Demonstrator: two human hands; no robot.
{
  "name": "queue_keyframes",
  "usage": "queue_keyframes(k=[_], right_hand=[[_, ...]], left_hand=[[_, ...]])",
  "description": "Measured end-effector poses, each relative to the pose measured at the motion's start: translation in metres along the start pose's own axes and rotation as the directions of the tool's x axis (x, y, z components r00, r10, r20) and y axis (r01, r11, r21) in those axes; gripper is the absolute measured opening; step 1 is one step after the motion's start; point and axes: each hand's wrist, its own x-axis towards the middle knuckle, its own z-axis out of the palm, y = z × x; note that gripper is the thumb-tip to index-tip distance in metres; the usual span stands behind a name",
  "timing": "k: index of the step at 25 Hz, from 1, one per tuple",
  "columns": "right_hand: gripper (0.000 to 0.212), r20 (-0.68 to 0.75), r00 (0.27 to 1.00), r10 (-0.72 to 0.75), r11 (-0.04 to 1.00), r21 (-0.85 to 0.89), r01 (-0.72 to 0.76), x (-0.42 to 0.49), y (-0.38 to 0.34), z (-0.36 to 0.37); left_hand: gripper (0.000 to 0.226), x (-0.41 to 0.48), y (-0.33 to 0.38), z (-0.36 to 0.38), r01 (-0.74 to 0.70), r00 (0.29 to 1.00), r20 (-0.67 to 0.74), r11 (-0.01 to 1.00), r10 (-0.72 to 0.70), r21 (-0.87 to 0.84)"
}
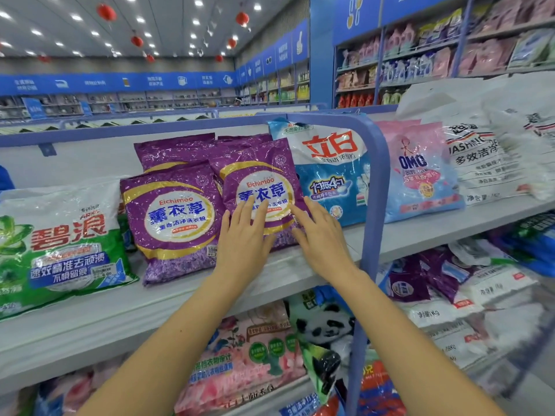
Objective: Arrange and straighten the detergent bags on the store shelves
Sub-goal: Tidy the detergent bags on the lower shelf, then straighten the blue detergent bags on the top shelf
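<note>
Two purple Eichimoo detergent bags lean on the grey top shelf (pixel 99 313). My left hand (pixel 244 235) lies flat with fingers spread on the lower front of the right purple bag (pixel 258 178). My right hand (pixel 319 232) rests open against that bag's lower right corner. Neither hand closes around it. The left purple bag (pixel 171 217) stands beside it, overlapping slightly, and more purple bags (pixel 177 150) stand behind. A green and white bag (pixel 60 244) leans at the left. A blue and white bag (pixel 330 166) stands to the right.
A blue metal divider frame (pixel 374 181) rises just right of my right hand. Beyond it stand a pink OMO bag (pixel 420 169) and white bags (pixel 480 154). The lower shelf holds pink bags (pixel 249 355), a panda-print bag (pixel 326 334) and more. Stocked aisles fill the background.
</note>
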Motion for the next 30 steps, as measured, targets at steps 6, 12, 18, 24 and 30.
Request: queue_keyframes(k=[6, 12, 18, 24, 30], right_hand=[[0.038, -0.181, 0.968, -0.172, 0.972, 0.128, 0.196, -0.058, 0.019, -0.013], [0.029, -0.314, 0.949, -0.037, 0.925, 0.349, 0.152, -0.154, 0.093, -0.006], [0.024, -0.050, 0.989, 0.142, 0.965, 0.229, -0.127, -0.154, 0.204, 0.035], [0.043, 0.266, 0.963, 0.052, 0.989, 0.117, -0.086, -0.119, 0.243, 0.088], [0.058, 0.214, 0.977, -0.025, 0.968, 0.250, -0.030, -0.116, 0.243, 0.125]], left_hand=[[0.031, -0.071, 0.046, 0.006, -0.217, 0.937, -0.322, 0.949, 0.137, -0.228], [0.026, -0.145, 0.082, 0.080, -0.122, 0.990, -0.101, 0.958, 0.098, -0.260], [0.035, -0.154, 0.126, 0.145, 0.154, 0.950, 0.281, 0.987, -0.134, -0.052], [0.071, -0.164, 0.128, 0.204, 0.314, 0.805, 0.479, 0.937, -0.349, 0.154], [0.069, -0.177, 0.127, 0.227, 0.278, 0.859, 0.389, 0.941, -0.334, 0.195]])
